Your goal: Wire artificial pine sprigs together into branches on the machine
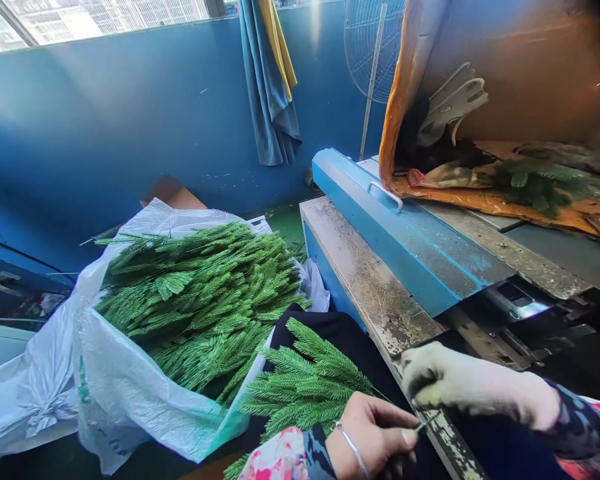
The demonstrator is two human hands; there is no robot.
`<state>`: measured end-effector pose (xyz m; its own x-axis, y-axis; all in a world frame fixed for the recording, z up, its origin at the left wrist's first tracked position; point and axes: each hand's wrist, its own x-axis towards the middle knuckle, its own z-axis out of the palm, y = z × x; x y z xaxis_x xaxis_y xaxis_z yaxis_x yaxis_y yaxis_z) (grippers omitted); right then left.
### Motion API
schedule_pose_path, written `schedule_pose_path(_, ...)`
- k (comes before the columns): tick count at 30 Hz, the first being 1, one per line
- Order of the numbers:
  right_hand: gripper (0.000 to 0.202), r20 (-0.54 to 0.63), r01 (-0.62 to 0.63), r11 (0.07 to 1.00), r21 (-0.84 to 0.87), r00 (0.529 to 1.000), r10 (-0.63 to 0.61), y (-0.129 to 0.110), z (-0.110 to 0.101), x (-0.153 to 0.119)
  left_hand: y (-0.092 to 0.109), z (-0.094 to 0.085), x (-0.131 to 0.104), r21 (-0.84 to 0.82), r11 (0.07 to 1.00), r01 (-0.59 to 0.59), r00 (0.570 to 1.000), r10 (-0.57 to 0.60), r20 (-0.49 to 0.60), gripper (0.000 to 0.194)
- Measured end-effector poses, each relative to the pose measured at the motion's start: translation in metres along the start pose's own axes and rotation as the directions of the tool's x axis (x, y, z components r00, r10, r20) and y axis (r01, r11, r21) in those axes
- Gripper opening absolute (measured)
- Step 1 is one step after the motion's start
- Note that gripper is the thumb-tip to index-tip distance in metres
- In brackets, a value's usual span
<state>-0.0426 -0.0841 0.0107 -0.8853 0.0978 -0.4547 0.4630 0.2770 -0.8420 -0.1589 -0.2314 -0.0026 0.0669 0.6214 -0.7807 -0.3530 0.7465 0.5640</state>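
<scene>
A green artificial pine branch (313, 380) lies over the dark cloth on my lap. Its thin stem runs towards the fingertips of my left hand (375, 437), which is bare with a silver bangle at the wrist. Thumb and index finger pinch the stem end, and a short dark tip sticks out past them. Close by, my right hand (455, 380) wears a pale, smudged glove. Its fingers are curled above the machine's worn front edge, just beyond the stem tip. Whatever the gloved fingers hold is hidden.
A white plastic sack (125, 393) full of green pine branches (205, 293) stands to the left. The machine's blue cover (405, 233) has a handle. An orange-edged box (393, 120) behind holds gloves and a sprig. A fan (373, 47) and a hanging cloth (270, 100) are behind.
</scene>
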Motion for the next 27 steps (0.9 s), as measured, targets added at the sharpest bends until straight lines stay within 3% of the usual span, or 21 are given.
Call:
schedule_pose_path(3, 0.015, 0.03, -0.068, 0.992, 0.109, 0.997, 0.066, 0.02, 0.015, -0.003, 0.006, -0.002, -0.005, -0.081, 0.997, -0.02, 0.999, 0.023, 0.042, 0.047)
schedule_pose_path(5, 0.019, -0.028, -0.124, 0.956, 0.264, 0.99, 0.136, 0.029, 0.034, -0.01, 0.01, -0.004, -0.007, -0.106, 0.993, -0.045, 0.999, 0.048, 0.024, 0.044)
schedule_pose_path(8, 0.027, -0.15, -0.104, 0.837, 0.537, 0.965, 0.216, 0.033, 0.061, -0.019, 0.017, -0.006, -0.007, -0.078, 0.995, -0.067, 0.998, 0.067, -0.012, 0.044)
schedule_pose_path(9, 0.025, -0.182, -0.078, 0.817, 0.571, 0.959, 0.218, 0.032, 0.068, -0.02, 0.02, -0.006, -0.006, -0.051, 0.997, -0.061, 0.998, 0.06, -0.013, 0.043)
schedule_pose_path(11, 0.019, -0.244, -0.057, 0.863, 0.503, 0.948, 0.205, 0.026, 0.075, -0.023, 0.022, -0.008, -0.003, 0.005, 0.999, -0.043, 0.998, 0.043, -0.034, 0.039)
schedule_pose_path(15, 0.015, -0.299, -0.103, 0.977, 0.185, 0.941, 0.156, 0.008, 0.064, -0.036, 0.016, -0.008, 0.007, 0.093, 0.995, -0.024, 0.986, 0.039, -0.162, 0.038)
schedule_pose_path(18, 0.024, -0.301, -0.024, 0.999, 0.021, 0.953, 0.029, 0.003, 0.042, -0.041, 0.007, 0.0, 0.011, 0.218, 0.976, 0.02, 0.992, 0.007, -0.123, 0.036)
schedule_pose_path(20, 0.021, -0.353, 0.005, 0.999, 0.053, 0.936, 0.014, 0.01, 0.029, -0.035, 0.005, 0.007, 0.008, 0.247, 0.968, 0.03, 0.998, -0.015, -0.065, 0.035)
schedule_pose_path(22, 0.018, -0.364, -0.001, 0.978, 0.208, 0.928, 0.078, 0.023, 0.024, -0.023, 0.007, 0.012, 0.001, 0.201, 0.979, 0.02, 1.0, -0.017, -0.019, 0.038)
schedule_pose_path(24, 0.018, -0.31, -0.028, 0.933, 0.359, 0.939, 0.147, 0.035, 0.031, -0.011, 0.012, 0.014, -0.007, 0.123, 0.992, -0.002, 1.0, 0.0, 0.021, 0.042)
schedule_pose_path(27, 0.02, -0.253, -0.065, 0.903, 0.424, 0.949, 0.187, 0.039, 0.055, -0.007, 0.023, 0.009, -0.018, -0.011, 1.0, -0.015, 0.999, 0.015, 0.04, 0.051)
